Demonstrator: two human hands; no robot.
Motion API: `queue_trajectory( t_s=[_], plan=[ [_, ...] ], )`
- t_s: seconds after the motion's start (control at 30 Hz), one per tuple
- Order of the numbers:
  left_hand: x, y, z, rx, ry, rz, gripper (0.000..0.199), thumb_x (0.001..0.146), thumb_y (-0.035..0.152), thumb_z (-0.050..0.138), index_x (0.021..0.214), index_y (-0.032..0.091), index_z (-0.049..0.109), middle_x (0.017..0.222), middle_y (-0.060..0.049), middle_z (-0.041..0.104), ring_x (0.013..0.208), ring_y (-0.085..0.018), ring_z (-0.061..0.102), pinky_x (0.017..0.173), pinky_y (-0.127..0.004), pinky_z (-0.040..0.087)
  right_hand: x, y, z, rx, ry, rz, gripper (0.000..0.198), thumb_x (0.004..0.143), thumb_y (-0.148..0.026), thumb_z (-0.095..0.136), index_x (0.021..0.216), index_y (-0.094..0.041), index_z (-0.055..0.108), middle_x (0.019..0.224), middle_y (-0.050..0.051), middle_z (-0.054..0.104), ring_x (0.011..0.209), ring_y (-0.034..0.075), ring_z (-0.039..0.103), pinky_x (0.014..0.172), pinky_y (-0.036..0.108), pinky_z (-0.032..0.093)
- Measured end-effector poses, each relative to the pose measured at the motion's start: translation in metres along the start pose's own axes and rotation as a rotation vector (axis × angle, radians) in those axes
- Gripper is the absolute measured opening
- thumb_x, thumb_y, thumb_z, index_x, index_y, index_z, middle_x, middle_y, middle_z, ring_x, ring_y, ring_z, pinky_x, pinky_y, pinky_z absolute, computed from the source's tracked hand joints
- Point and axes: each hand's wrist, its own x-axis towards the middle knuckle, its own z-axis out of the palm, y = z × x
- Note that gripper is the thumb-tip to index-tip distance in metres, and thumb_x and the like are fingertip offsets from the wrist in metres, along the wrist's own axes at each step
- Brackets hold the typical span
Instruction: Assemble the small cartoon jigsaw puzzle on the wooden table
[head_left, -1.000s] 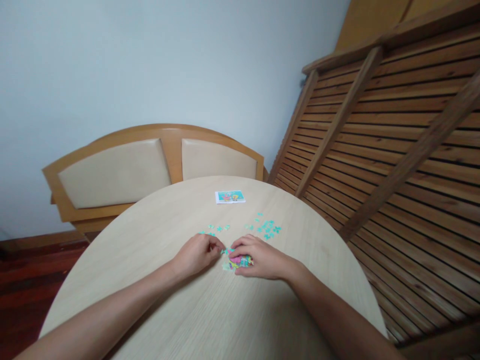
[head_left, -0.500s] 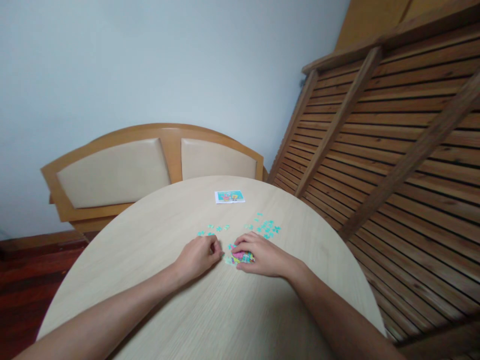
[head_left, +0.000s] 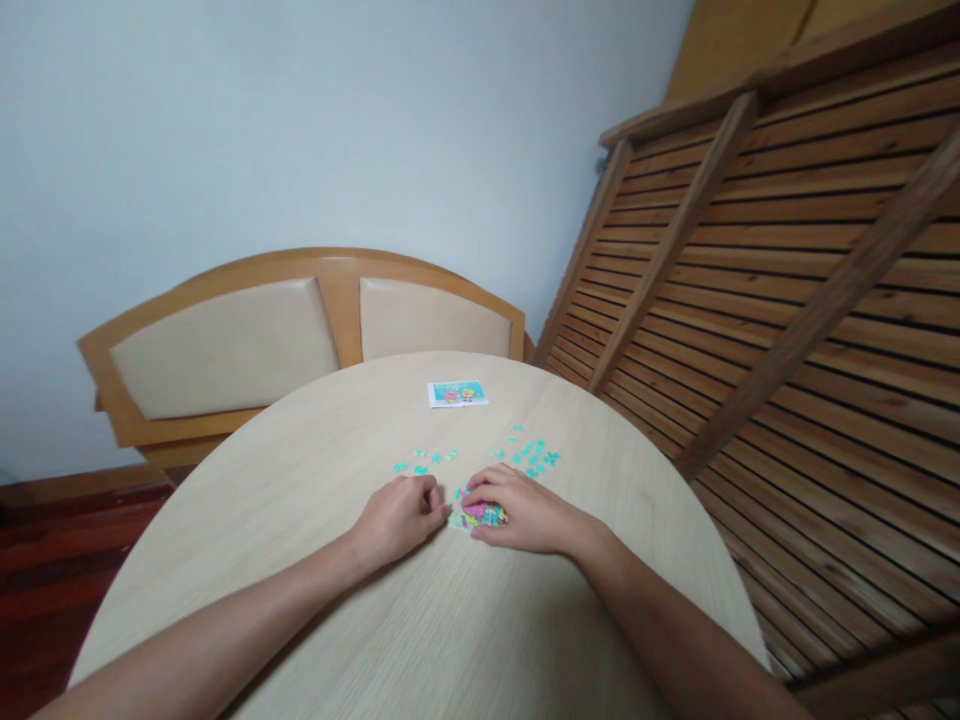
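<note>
A small, partly joined jigsaw puzzle (head_left: 474,512), pink, yellow and teal, lies flat on the round table. My right hand (head_left: 517,510) reaches over it from the right, fingers on its far side and thumb at its near edge, covering part of it. Just left of the puzzle, my left hand (head_left: 405,515) is closed, with thumb and index finger pinched together at the puzzle's left edge. What sits in that pinch is too small to make out. Loose teal jigsaw pieces (head_left: 536,455) lie beyond my right hand, and several more pieces (head_left: 436,458) beyond my left.
Farther back on the pale wooden table (head_left: 300,450) is a picture card (head_left: 458,394) with cartoon figures on teal. A padded headboard (head_left: 225,345) stands behind the table against the wall. Slatted wooden panels (head_left: 750,300) lean along the right side.
My left hand has edged slightly right, toward the puzzle's left edge. My right hand stays over the puzzle. The whole view has shifted very slightly.
</note>
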Motion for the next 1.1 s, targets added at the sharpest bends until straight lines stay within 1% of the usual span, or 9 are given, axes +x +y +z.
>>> queue_trajectory(
  t_s=[0.13, 0.27, 0.43, 0.57, 0.63, 0.7, 0.8, 0.9, 1.1],
  plan=[
    [0.000, 0.001, -0.001, -0.033, -0.007, 0.001, 0.023, 0.086, 0.037, 0.059, 0.072, 0.020, 0.062, 0.062, 0.002, 0.063, 0.059, -0.015, 0.058, 0.054, -0.024, 0.031, 0.000, 0.001, 0.001, 0.001, 0.004, 0.005, 0.030, 0.081, -0.035, 0.074, 0.110, -0.024, 0.071, 0.112, 0.007, 0.066, 0.109, 0.023, 0.058, 0.100, 0.036, 0.043],
    [0.000, 0.001, 0.000, -0.056, -0.044, 0.002, 0.023, 0.087, 0.038, 0.059, 0.073, 0.020, 0.062, 0.063, 0.001, 0.063, 0.059, -0.015, 0.058, 0.054, -0.024, 0.031, -0.001, 0.001, 0.002, 0.001, 0.007, 0.003, 0.031, 0.081, -0.034, 0.075, 0.110, -0.023, 0.071, 0.112, 0.007, 0.066, 0.109, 0.023, 0.058, 0.100, 0.035, 0.043],
    [-0.001, 0.002, 0.002, -0.009, -0.056, 0.004, 0.025, 0.088, 0.040, 0.058, 0.073, 0.020, 0.062, 0.064, 0.001, 0.064, 0.059, -0.015, 0.057, 0.054, -0.024, 0.030, -0.001, 0.001, 0.001, -0.008, 0.003, 0.001, 0.031, 0.082, -0.035, 0.074, 0.110, -0.023, 0.071, 0.113, 0.007, 0.066, 0.109, 0.023, 0.058, 0.100, 0.036, 0.043],
    [0.001, 0.000, -0.003, 0.017, -0.071, -0.002, 0.029, 0.088, 0.042, 0.057, 0.072, 0.019, 0.062, 0.064, 0.000, 0.064, 0.059, -0.015, 0.056, 0.054, -0.025, 0.029, -0.001, 0.003, 0.003, -0.020, 0.006, -0.004, 0.031, 0.082, -0.036, 0.074, 0.110, -0.023, 0.071, 0.114, 0.007, 0.066, 0.110, 0.023, 0.058, 0.100, 0.036, 0.043],
    [0.002, -0.003, -0.009, 0.000, -0.087, 0.042, 0.024, 0.088, 0.040, 0.057, 0.077, 0.019, 0.064, 0.067, 0.000, 0.065, 0.060, -0.015, 0.056, 0.055, -0.024, 0.031, -0.001, 0.003, 0.003, -0.022, 0.006, -0.003, 0.031, 0.082, -0.036, 0.075, 0.110, -0.023, 0.071, 0.113, 0.006, 0.066, 0.109, 0.023, 0.058, 0.100, 0.036, 0.043],
    [0.003, -0.008, -0.013, -0.029, -0.126, 0.136, 0.018, 0.087, 0.035, 0.057, 0.086, 0.020, 0.067, 0.071, 0.000, 0.066, 0.063, -0.015, 0.057, 0.057, -0.024, 0.034, -0.001, 0.004, 0.003, -0.022, 0.007, -0.004, 0.032, 0.081, -0.036, 0.075, 0.110, -0.023, 0.071, 0.113, 0.006, 0.066, 0.109, 0.023, 0.058, 0.100, 0.035, 0.043],
    [0.005, -0.014, -0.017, -0.027, -0.149, 0.229, 0.017, 0.086, 0.031, 0.060, 0.096, 0.022, 0.070, 0.085, -0.001, 0.070, 0.072, -0.016, 0.060, 0.064, -0.024, 0.040, -0.002, 0.003, 0.003, -0.021, 0.008, -0.004, 0.032, 0.081, -0.035, 0.075, 0.110, -0.024, 0.071, 0.113, 0.006, 0.066, 0.109, 0.023, 0.058, 0.100, 0.036, 0.043],
    [0.005, -0.017, -0.016, 0.008, -0.131, 0.252, 0.020, 0.086, 0.028, 0.062, 0.103, 0.024, 0.073, 0.097, -0.002, 0.072, 0.080, -0.018, 0.063, 0.070, -0.025, 0.043, -0.002, 0.002, 0.002, -0.019, 0.008, -0.003, 0.031, 0.081, -0.035, 0.075, 0.110, -0.023, 0.071, 0.113, 0.006, 0.066, 0.109, 0.023, 0.058, 0.100, 0.036, 0.043],
    [0.004, -0.015, -0.013, 0.060, -0.109, 0.314, 0.018, 0.089, 0.023, 0.063, 0.102, 0.026, 0.074, 0.101, -0.002, 0.072, 0.089, -0.019, 0.066, 0.077, -0.026, 0.047, -0.001, 0.002, 0.001, -0.018, 0.003, -0.010, 0.031, 0.081, -0.035, 0.075, 0.110, -0.023, 0.071, 0.114, 0.007, 0.066, 0.109, 0.023, 0.058, 0.100, 0.035, 0.042]
  ],
)
